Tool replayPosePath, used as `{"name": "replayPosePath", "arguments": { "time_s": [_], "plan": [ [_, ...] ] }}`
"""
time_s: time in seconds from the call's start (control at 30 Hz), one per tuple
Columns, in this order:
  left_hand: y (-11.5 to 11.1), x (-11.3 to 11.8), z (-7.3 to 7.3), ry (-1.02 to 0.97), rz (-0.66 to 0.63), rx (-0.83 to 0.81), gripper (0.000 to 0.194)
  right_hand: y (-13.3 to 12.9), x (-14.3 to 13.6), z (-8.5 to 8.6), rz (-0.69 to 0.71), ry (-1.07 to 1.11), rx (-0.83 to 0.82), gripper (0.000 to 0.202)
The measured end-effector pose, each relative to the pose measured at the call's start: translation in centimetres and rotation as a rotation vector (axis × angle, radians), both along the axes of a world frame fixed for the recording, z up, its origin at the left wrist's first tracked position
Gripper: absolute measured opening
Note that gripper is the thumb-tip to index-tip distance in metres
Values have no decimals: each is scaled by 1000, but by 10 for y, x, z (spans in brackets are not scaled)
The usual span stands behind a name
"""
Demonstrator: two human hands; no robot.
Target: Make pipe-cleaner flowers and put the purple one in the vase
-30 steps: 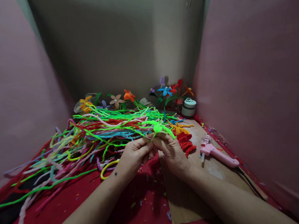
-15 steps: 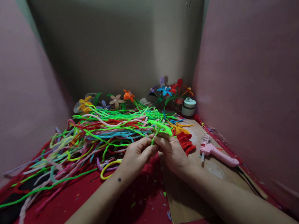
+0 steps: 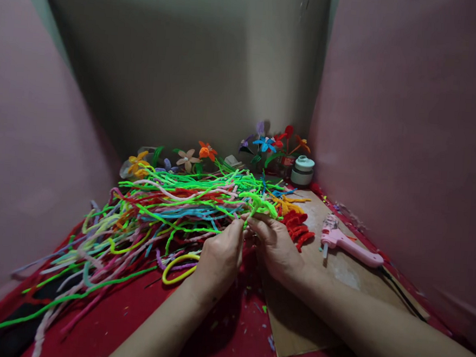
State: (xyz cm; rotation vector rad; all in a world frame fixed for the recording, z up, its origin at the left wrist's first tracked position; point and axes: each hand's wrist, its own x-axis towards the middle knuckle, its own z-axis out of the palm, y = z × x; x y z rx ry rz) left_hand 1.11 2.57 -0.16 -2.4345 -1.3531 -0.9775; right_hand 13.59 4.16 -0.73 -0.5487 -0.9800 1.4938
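Both hands meet near the middle of the head view, at the near right edge of a pile of fuzzy coloured stems [image 3: 188, 197]. Between their fingertips is a bright green fuzzy piece [image 3: 260, 204], its looped part standing above the fingers. My left hand [image 3: 222, 253] is closed, pinching the lower end of this piece, with its back turned to the camera. My right hand [image 3: 276, 244] is closed too, thumb and fingers pinching the green piece from the right. The exact contact is partly hidden by the fingers.
A pink glue gun [image 3: 349, 246] lies on a brown board [image 3: 293, 324] at right, beside red fuzzy pieces [image 3: 297, 229]. Yellow scissor handles [image 3: 178, 269] are left of my left hand. Fuzzy flowers [image 3: 265, 143] and a pale green-lidded jar [image 3: 302, 171] stand behind.
My left hand has turned over so that its back now shows and its thumb is less visible. The green piece has shifted and tilted slightly between the fingers. The whole view has moved a little.
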Motion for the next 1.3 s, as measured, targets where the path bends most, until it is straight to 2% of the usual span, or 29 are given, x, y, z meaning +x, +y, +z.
{"name": "replayPosePath", "arguments": {
  "time_s": [0.17, 0.3, 0.4, 0.57, 0.63, 0.77, 0.97, 1.1, 1.3],
  "plan": [
    [-4, 4, 7, -251, -33, -140, 13, -2, 0, 3, -3, 9, 35, 19],
    [-6, 7, 13, -371, -57, -249, 14, -2, 1, 4, -6, 8, 30, 19],
    [-5, 7, 14, -386, -67, -255, 14, -1, 2, 2, -7, -6, 36, 20],
    [-2, 2, 8, -302, -94, -155, 15, -3, 3, 4, -48, -77, 83, 19],
    [-2, 2, 8, -321, -102, -180, 17, -3, 3, 5, -54, -101, 100, 19],
    [-3, 5, 13, -575, -114, -403, 18, -2, 2, 5, -35, -66, 84, 20],
    [-7, 9, 28, -1092, -271, -904, 25, -1, 1, 6, 93, -15, 25, 22],
    [-9, 7, 34, -1228, -360, -1013, 23, 0, 3, 10, 140, 17, 75, 24],
    [-9, 5, 35, -1307, -450, -1107, 19, 3, 11, 13, 76, -66, 169, 11]
  ]
}}
